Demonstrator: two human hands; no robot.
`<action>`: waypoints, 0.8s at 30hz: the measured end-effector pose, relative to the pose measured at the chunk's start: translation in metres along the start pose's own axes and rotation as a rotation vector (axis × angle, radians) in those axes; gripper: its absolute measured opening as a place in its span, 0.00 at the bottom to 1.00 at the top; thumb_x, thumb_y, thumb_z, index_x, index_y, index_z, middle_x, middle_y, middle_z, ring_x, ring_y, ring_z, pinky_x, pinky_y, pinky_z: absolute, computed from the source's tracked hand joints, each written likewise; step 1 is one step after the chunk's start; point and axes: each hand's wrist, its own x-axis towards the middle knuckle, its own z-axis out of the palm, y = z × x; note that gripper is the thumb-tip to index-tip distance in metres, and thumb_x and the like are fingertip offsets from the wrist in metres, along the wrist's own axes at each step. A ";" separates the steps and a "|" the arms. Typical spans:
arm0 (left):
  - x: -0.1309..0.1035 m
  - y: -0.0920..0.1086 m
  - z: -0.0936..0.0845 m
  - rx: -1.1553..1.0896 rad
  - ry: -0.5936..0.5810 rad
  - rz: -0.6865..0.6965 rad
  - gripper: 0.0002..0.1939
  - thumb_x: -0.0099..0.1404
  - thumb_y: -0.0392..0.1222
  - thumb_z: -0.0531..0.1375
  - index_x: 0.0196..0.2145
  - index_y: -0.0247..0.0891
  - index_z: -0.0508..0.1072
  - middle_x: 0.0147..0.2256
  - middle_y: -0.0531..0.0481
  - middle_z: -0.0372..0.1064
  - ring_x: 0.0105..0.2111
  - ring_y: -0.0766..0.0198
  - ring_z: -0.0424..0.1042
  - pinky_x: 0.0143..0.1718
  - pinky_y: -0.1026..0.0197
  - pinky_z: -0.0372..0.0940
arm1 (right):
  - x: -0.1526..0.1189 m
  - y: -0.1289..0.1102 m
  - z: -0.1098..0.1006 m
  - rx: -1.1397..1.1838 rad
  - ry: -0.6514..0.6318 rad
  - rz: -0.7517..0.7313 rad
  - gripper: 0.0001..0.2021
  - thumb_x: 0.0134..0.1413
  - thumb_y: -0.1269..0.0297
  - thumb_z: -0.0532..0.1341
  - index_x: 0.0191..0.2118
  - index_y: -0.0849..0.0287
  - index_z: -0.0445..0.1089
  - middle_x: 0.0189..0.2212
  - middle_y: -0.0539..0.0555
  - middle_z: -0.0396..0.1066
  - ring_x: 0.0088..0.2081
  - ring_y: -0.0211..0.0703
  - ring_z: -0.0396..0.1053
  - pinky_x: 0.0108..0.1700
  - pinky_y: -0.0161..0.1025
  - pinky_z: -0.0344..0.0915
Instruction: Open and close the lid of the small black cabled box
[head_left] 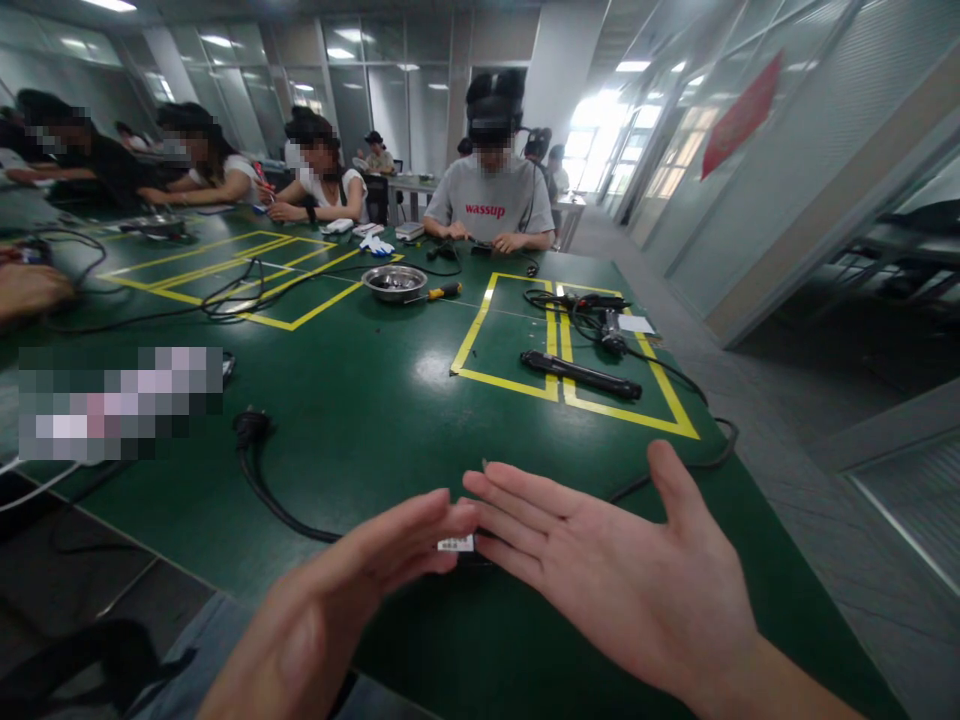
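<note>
Where the far left of the green worktop [360, 370] begins, a pixelated pale object [120, 405] lies well to the left of both hands, and nearer them a black power plug [251, 425] rests with its prongs facing away and its cord running in behind the left hand [405, 530]. That hand is held edge-on, fingers stretched out close together, with nothing visible in its grasp. Beyond it sit a steel bowl [395, 283] and a yellow-handled screwdriver [445, 291]. Between the hands, below the fingertips, a dark labelled device [469, 562] shows only a strip; that strip seems to lie crosswise, but its full long axis and which end leads cannot be told. The right hand [607, 560] has its palm bared, fingers together and thumb spread wide, holding nothing; whether the fingertips of the two hands touch is unclear. This looks like a free-handed moment, and gripping the device would call for lowering both hands and curling the fingers. Past the right hand, a black cylindrical tool [581, 375] slants from far left to near right.
</note>
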 end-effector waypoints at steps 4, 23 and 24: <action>0.005 0.011 0.003 -0.395 -0.018 -0.059 0.34 0.88 0.60 0.45 0.73 0.39 0.77 0.72 0.37 0.73 0.74 0.36 0.70 0.72 0.40 0.70 | 0.000 0.000 0.001 0.005 -0.008 0.009 0.54 0.63 0.15 0.49 0.64 0.61 0.83 0.65 0.69 0.80 0.72 0.71 0.69 0.80 0.68 0.47; 0.034 0.009 -0.019 1.194 -0.133 0.058 0.19 0.77 0.46 0.67 0.63 0.54 0.85 0.59 0.42 0.83 0.56 0.41 0.81 0.61 0.42 0.76 | 0.005 0.022 -0.017 -1.597 0.247 -0.231 0.18 0.58 0.69 0.73 0.54 0.52 0.79 0.51 0.60 0.84 0.52 0.63 0.80 0.57 0.62 0.75; 0.036 0.008 -0.019 1.175 -0.134 0.053 0.18 0.78 0.46 0.66 0.62 0.53 0.85 0.56 0.42 0.84 0.54 0.42 0.82 0.59 0.44 0.77 | 0.007 0.024 -0.019 -1.602 0.257 -0.223 0.17 0.59 0.69 0.72 0.54 0.52 0.78 0.49 0.60 0.84 0.50 0.61 0.80 0.56 0.61 0.76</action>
